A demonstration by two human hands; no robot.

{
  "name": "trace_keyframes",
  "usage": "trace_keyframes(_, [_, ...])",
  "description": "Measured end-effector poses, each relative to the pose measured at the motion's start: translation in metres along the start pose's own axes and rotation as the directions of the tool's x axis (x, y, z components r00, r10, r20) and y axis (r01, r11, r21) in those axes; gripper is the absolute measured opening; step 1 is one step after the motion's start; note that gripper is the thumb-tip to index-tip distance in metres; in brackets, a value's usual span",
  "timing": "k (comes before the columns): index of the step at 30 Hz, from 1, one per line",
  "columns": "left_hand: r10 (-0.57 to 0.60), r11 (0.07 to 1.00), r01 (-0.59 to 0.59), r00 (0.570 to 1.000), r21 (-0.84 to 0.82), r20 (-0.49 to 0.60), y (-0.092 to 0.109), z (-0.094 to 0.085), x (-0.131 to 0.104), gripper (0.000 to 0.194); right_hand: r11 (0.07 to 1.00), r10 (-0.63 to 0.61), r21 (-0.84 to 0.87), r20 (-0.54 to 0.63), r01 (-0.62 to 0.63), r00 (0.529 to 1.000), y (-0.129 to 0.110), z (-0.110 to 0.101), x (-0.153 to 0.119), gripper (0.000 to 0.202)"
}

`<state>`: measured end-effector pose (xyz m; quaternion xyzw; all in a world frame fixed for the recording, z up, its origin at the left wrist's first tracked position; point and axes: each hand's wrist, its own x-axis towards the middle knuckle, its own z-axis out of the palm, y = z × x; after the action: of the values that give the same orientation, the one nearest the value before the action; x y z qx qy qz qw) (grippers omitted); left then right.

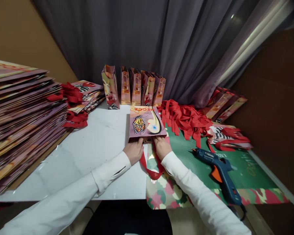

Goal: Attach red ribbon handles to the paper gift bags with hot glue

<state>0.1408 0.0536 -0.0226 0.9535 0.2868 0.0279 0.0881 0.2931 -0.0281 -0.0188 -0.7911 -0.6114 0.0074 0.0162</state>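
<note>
A printed paper gift bag [147, 121] with a butterfly on its face lies on its side in front of me, its opening turned towards me. My left hand [134, 151] is at the left of the opening, with its fingers reaching inside and partly hidden. On the right of the opening, my right hand [162, 147] has its fingertips tucked in at the edge. Both hands look closed on the bag's rim, though the fingertips are covered. A red ribbon handle [154, 174] hangs from the opening in a loop between my wrists.
A tall stack of flat bags [26, 124] fills the left side. Several upright bags [136, 86] stand along the curtain. Loose red ribbons [183, 119] are heaped at the back right. A blue glue gun [220, 169] lies on the green mat [250, 173], its cable trailing off the front edge.
</note>
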Motion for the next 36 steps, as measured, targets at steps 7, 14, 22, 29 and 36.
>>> trace_keyframes(7, [0.015,0.998,-0.013,0.999,0.059,-0.042,-0.015,-0.005,-0.015,0.038,0.999,-0.009,-0.051,0.057,0.012,0.998,0.004,-0.002,-0.004,0.053])
trace_keyframes(14, [0.112,0.993,-0.11,0.991,0.031,-0.076,-0.019,0.0,-0.02,0.046,0.993,-0.019,-0.114,0.094,0.029,0.995,-0.002,-0.005,-0.01,0.053])
trace_keyframes(22, [0.134,0.991,-0.134,0.99,0.021,-0.038,-0.014,-0.004,-0.017,0.049,0.984,-0.11,-0.12,0.155,0.129,0.982,0.001,-0.013,-0.021,0.061])
trace_keyframes(29, [0.094,0.994,-0.096,0.995,-0.046,-0.036,-0.002,-0.004,-0.015,0.05,0.986,-0.067,-0.138,0.152,0.089,0.986,-0.02,-0.021,-0.008,0.051])
trace_keyframes(36, [0.149,0.928,-0.15,0.988,-0.341,-0.03,0.0,0.001,-0.016,0.05,0.987,-0.035,-0.152,0.105,0.051,0.994,-0.04,-0.014,-0.006,0.041])
